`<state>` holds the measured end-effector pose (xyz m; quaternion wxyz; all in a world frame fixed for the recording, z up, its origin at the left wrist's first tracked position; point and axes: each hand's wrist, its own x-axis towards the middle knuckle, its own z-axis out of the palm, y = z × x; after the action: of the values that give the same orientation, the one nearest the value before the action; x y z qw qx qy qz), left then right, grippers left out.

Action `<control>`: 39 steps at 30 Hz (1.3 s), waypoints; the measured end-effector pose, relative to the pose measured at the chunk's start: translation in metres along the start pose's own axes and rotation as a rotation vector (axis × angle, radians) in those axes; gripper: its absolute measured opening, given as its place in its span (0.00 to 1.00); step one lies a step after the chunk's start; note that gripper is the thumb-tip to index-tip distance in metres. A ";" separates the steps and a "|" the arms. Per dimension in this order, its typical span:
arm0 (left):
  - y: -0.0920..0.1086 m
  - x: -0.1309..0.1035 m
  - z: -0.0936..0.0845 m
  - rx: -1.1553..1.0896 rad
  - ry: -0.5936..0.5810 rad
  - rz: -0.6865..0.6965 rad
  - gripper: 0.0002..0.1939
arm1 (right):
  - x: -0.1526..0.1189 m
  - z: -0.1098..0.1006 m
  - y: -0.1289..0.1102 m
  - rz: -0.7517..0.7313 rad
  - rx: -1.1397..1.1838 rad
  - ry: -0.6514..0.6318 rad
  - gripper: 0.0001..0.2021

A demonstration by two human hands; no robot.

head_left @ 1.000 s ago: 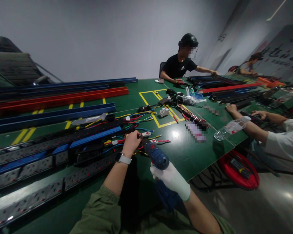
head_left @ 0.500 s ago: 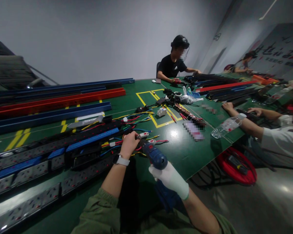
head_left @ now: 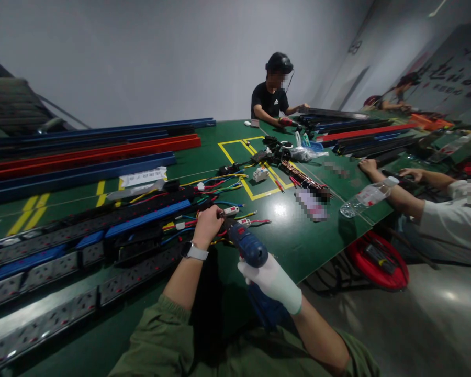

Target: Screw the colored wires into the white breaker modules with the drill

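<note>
My right hand [head_left: 270, 280], in a white glove, is wrapped round the grip of a blue cordless drill [head_left: 248, 243]. The drill points away and to the left, its front end close to the fingertips of my left hand [head_left: 208, 226]. That bare hand, with a watch [head_left: 194, 251] on the wrist, is closed at the fingertips; what it pinches is hidden. Just past the fingers lie white connectors [head_left: 231, 210] with coloured wires [head_left: 261, 221]. Black socket strips [head_left: 141, 285] stretch to the left of the hand, some with blue sections [head_left: 149, 221].
Blue rails [head_left: 82, 173] and an orange rail [head_left: 141, 149] lie along the far left of the green table [head_left: 204, 139]. A circuit breaker [head_left: 260, 174], wire bundle [head_left: 304, 178] and water bottle [head_left: 369, 197] are ahead. Co-workers [head_left: 272, 99] sit across and at right.
My hands and the drill stay almost in place. Across the table, the co-worker has raised one end of a long dark bar. The view has shifted slightly.
</note>
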<state>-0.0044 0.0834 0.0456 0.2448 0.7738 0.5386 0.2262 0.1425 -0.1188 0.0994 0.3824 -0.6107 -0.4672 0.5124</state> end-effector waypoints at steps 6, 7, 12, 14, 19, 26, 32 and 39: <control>0.000 0.000 0.000 0.006 0.002 0.002 0.07 | 0.000 -0.001 0.001 0.030 -0.050 0.007 0.13; -0.001 0.000 0.000 0.008 0.002 0.004 0.07 | 0.000 -0.001 0.002 0.026 -0.049 0.008 0.13; -0.003 0.000 0.002 0.006 0.014 0.017 0.08 | 0.001 -0.002 0.005 -0.007 -0.034 -0.006 0.15; -0.004 0.000 0.003 0.001 0.016 0.021 0.07 | 0.001 -0.003 0.005 -0.006 -0.061 -0.022 0.14; -0.005 0.001 0.004 0.008 0.010 0.017 0.07 | 0.001 -0.002 0.004 -0.005 -0.038 -0.019 0.14; -0.006 0.001 0.005 -0.009 0.008 0.021 0.07 | 0.000 -0.002 -0.002 0.024 -0.053 -0.010 0.14; -0.007 0.002 0.005 -0.011 0.012 0.010 0.08 | 0.000 -0.001 -0.002 0.003 -0.034 -0.005 0.14; -0.004 0.001 0.003 0.007 0.002 0.008 0.07 | 0.001 -0.001 -0.002 -0.002 -0.070 0.006 0.15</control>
<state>-0.0049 0.0851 0.0412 0.2405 0.7767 0.5364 0.2260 0.1429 -0.1177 0.1008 0.3628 -0.6248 -0.4842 0.4935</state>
